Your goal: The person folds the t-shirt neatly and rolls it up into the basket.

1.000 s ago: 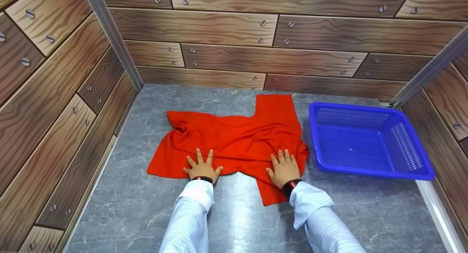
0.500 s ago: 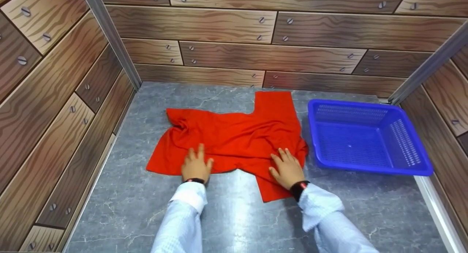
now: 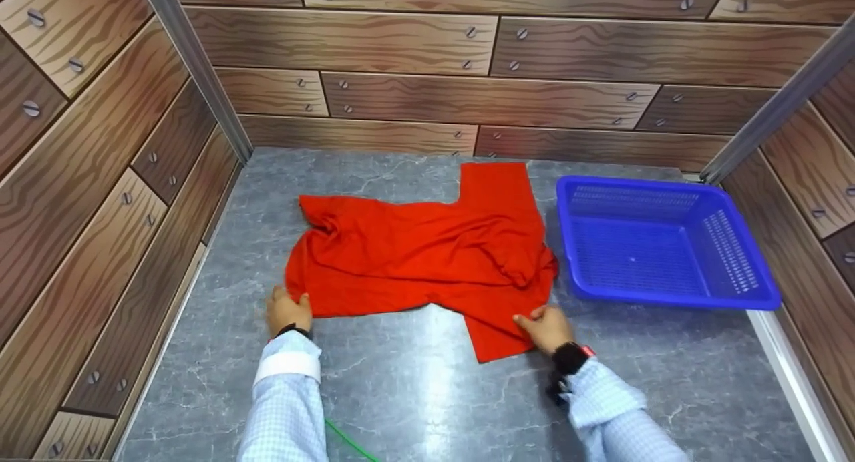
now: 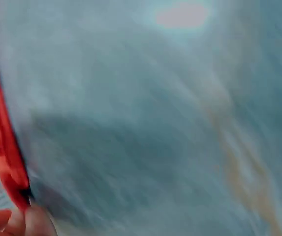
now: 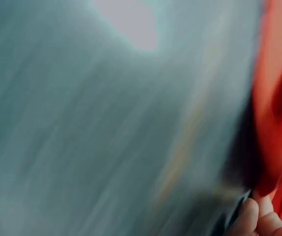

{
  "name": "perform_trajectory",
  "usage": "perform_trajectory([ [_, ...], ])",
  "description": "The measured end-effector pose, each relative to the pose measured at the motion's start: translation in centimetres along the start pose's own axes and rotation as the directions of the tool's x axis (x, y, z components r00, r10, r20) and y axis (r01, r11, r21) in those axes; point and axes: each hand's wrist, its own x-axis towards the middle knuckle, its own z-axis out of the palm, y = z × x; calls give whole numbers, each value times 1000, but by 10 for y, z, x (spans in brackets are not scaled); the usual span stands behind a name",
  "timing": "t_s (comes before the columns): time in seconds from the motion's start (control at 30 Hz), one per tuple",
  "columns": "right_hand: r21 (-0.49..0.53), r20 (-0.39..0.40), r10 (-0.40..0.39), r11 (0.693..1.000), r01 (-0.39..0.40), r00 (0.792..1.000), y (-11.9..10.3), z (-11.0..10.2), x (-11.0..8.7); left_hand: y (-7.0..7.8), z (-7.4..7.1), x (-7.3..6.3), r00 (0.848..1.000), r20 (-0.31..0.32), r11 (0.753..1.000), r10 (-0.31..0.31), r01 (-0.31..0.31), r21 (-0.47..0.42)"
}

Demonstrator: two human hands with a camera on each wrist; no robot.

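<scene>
Red T-shirt (image 3: 414, 248) lies rumpled on the grey marbled surface (image 3: 374, 362), left of the blue basket (image 3: 674, 300), its hem end farthest from the basket, its shoulder end just beside it. From where I stand, leftmost comes the left hand (image 3: 288, 313), well apart from the basket, at the hem's near corner; its thumb and fingers pinch the cloth there. I'd make that a small, firm hold; I can't tell whether both layers are caught. Rightward, yet still left of the basket and nearer the person, a green cord (image 3: 347, 438) shows beside the person's checked left sleeve (image 3: 280, 415); best not to let it snag. Closer to the basket, and nearer the person than its front rim, the shirt's near sleeve (image 3: 494, 342) points toward the person. Alongside, just off the basket's near left corner, the right hand (image 3: 548, 330) pinches a fold by that sleeve. Both hands, I'd judge, should stay level and pull evenly, since creases bunch toward the basket and slack would likely trap them.
</scene>
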Motion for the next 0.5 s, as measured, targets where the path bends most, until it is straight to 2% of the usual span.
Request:
perform_trajectory([
  [0.07,25,23,14,1000,-15,1000,-8,6,0,4,-1,-2,1000,23,998,8,-6,-61],
  [0.13,49,10,13,999,-13,1000,-13,11,0,7,-1,-4,999,41,995,0,4,-96],
  [0.17,79,-16,1,997,1,1000,-14,13,0,8,-2,-4,999,35,994,-2,6,-105],
  [0.23,169,-83,-15,985,29,996,-15,15,-1,9,-3,-4,1000,-20,989,-4,1,-148],
  [0.3,300,-149,-21,952,66,989,-15,13,-2,9,-6,-4,994,-112,975,-7,-18,-220],
  [0.37,434,-189,-11,896,93,982,-15,8,-5,9,-10,-3,978,-210,951,-17,-49,-304],
  [0.43,532,-205,18,841,96,979,-14,1,-10,9,-14,-4,957,-289,916,-36,-84,-392],
  [0.5,594,-217,39,798,100,975,-14,-6,-16,10,-19,-7,940,-335,868,-63,-114,-483],
])
